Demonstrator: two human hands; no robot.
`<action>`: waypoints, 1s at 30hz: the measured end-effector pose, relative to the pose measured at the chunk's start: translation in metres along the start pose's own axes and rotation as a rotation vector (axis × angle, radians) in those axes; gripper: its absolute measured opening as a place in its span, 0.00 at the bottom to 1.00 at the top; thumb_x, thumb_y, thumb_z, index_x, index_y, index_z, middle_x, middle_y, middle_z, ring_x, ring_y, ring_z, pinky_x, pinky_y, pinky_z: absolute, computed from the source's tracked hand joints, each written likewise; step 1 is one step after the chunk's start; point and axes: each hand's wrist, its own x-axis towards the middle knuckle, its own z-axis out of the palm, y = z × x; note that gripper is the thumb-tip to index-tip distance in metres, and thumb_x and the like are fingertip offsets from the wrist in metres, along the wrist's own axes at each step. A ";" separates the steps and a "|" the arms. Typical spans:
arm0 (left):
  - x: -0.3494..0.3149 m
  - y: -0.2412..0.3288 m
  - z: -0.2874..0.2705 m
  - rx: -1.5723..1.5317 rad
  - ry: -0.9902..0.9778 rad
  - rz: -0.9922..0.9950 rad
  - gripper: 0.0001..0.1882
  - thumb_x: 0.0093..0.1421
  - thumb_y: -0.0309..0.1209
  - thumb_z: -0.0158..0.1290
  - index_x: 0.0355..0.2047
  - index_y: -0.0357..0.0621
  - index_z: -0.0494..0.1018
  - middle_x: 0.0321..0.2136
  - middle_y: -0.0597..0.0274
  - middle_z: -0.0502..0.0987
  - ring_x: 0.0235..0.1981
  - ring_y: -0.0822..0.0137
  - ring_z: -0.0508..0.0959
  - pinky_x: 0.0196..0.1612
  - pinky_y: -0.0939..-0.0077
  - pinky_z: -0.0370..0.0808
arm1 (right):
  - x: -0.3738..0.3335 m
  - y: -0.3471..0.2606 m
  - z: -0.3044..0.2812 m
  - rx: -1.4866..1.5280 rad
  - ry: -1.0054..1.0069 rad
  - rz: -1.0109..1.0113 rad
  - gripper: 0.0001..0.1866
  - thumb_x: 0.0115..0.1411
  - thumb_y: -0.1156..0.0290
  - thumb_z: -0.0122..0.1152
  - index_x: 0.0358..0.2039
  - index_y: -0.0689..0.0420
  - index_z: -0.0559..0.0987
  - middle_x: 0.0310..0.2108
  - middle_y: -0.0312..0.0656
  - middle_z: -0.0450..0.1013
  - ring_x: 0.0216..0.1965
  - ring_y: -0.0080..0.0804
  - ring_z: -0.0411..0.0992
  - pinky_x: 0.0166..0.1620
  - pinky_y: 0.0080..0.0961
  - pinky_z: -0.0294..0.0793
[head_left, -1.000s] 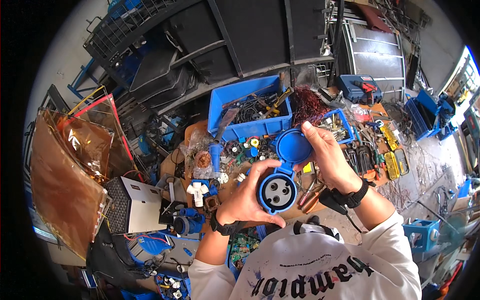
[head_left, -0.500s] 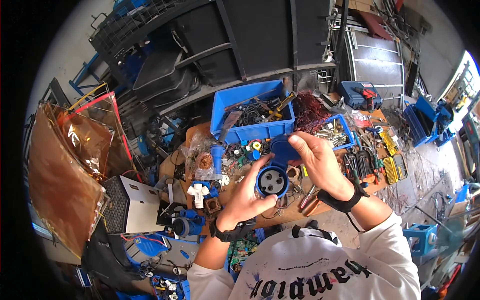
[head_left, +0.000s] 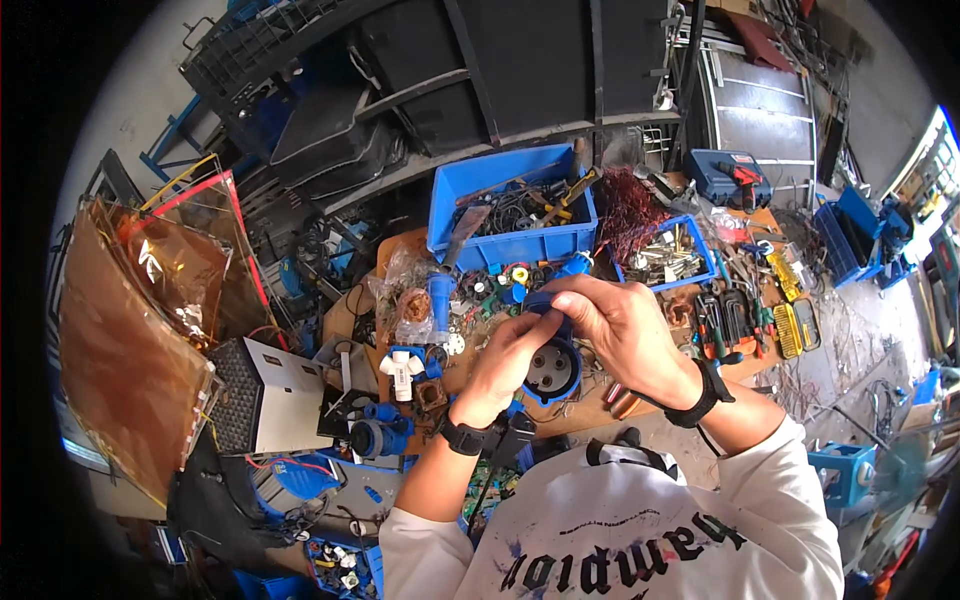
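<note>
Head view: left hand (head_left: 508,362) and right hand (head_left: 632,332) grip a round blue plastic socket (head_left: 553,370). Beyond, twelve o'clock: blue plastic bin (head_left: 532,249).

Workshop's pretty grungy tbh: grey wall (head_left: 132,125) upper left, big black panels (head_left: 545,70) with dark bars (head_left: 470,68) along the top, wooden table (head_left: 403,243) mid-frame, pale littered floor (head_left: 848,345) at right, bright window (head_left: 937,165) glaring on the far right edge.

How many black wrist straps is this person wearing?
2: one left strap behind the left hand, one right strap behind the right hand, both hands holding the blue round socket. Any under the sleeves would be hidden.
</note>
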 end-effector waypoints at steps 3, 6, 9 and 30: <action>-0.007 0.006 0.014 -0.017 0.050 0.078 0.20 0.69 0.44 0.50 0.37 0.38 0.79 0.31 0.67 0.80 0.30 0.79 0.78 0.35 0.82 0.73 | 0.000 -0.003 -0.005 0.021 -0.035 0.085 0.15 0.67 0.60 0.57 0.38 0.59 0.81 0.23 0.52 0.74 0.24 0.52 0.75 0.26 0.36 0.72; -0.007 0.001 0.017 0.001 0.085 0.116 0.21 0.71 0.44 0.47 0.39 0.37 0.78 0.33 0.66 0.80 0.32 0.77 0.78 0.36 0.81 0.74 | 0.000 -0.005 -0.005 -0.046 0.006 0.011 0.16 0.66 0.59 0.58 0.37 0.59 0.81 0.23 0.51 0.75 0.24 0.53 0.75 0.26 0.37 0.73; -0.006 -0.005 0.012 0.048 0.117 0.123 0.21 0.72 0.43 0.43 0.44 0.36 0.75 0.39 0.62 0.79 0.36 0.74 0.79 0.40 0.80 0.76 | 0.004 -0.013 -0.012 -0.099 -0.137 0.111 0.17 0.65 0.58 0.59 0.41 0.60 0.80 0.31 0.52 0.78 0.32 0.52 0.77 0.34 0.38 0.76; -0.027 0.047 -0.007 -0.744 -0.115 0.261 0.29 0.69 0.59 0.38 0.38 0.46 0.74 0.30 0.64 0.73 0.38 0.61 0.73 0.51 0.62 0.69 | -0.073 0.063 -0.004 0.594 -0.192 0.485 0.21 0.68 0.62 0.57 0.56 0.62 0.72 0.48 0.41 0.74 0.48 0.28 0.72 0.52 0.29 0.72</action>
